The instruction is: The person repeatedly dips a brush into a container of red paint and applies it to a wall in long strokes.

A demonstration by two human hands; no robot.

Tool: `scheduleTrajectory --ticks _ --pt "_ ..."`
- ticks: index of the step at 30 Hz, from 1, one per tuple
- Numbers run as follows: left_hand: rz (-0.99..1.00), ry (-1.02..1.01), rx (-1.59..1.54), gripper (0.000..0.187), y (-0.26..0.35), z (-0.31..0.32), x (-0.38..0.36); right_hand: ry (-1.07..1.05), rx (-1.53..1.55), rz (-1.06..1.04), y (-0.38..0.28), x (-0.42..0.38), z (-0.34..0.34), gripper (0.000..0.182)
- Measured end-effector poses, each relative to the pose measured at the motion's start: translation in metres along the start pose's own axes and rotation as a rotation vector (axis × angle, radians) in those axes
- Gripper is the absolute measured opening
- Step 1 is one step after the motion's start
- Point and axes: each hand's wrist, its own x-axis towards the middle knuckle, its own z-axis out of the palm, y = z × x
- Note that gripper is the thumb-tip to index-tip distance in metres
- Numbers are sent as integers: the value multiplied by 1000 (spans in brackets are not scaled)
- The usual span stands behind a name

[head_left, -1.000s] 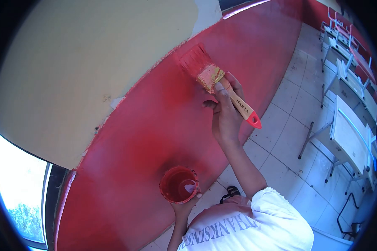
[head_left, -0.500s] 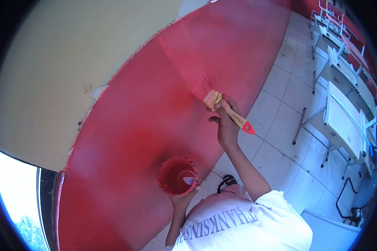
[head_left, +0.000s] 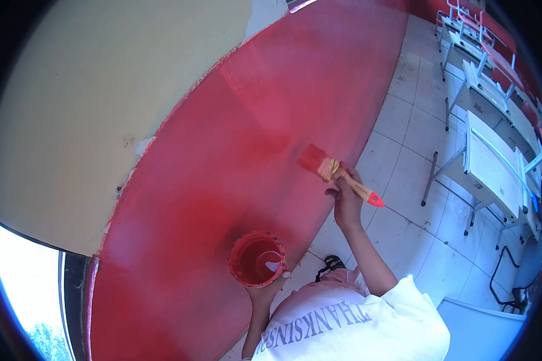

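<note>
My right hand [head_left: 347, 191] is closed around the wooden handle of a paintbrush [head_left: 326, 165], whose red-tipped end points down to the right. Red paint coats its wide bristles, and yellowish tape wraps the part above the handle. The bristles overlap the red wall [head_left: 223, 156] in this view. Lower down, my left hand [head_left: 265, 293] grips a red paint bucket [head_left: 232, 265] from below and the side. Its mouth faces me, showing red paint and a pale patch inside. Part of the left hand's fingers is hidden by the bucket.
Above the red part, the wall is cream [head_left: 102, 108], with a chipped, rough border between them. Desks [head_left: 494, 162] with chairs on top line the right side over a tiled floor [head_left: 397, 240]. A bright window [head_left: 24, 277] shows at lower left.
My right hand has moved the paintbrush down and to the right, and its bristles now show more fully. The bucket has shifted slightly lower in view as the camera turned a little.
</note>
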Motion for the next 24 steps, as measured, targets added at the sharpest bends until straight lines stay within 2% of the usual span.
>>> scheduleTrajectory --ticks 2,6,8,15,18,21,24 --pt "-15 10 9 75 2 2 -1 -68 76 -96 -34 4 28 38" --pt "113 19 92 75 -18 -12 2 -200 171 -298 -91 10 91 37" --pt "108 29 84 76 -15 -9 2 -248 210 -308 -103 17 110 38" --pt "91 92 75 77 -13 -9 -1 -262 242 -299 -106 30 140 39" --pt "142 95 54 77 -8 -6 -1 -258 225 -273 -101 32 142 39" --pt "-36 76 55 77 -4 -7 -5 -312 151 -294 -92 36 137 39" --pt "61 58 88 76 -5 -5 -3 -305 127 -268 -81 34 124 39"
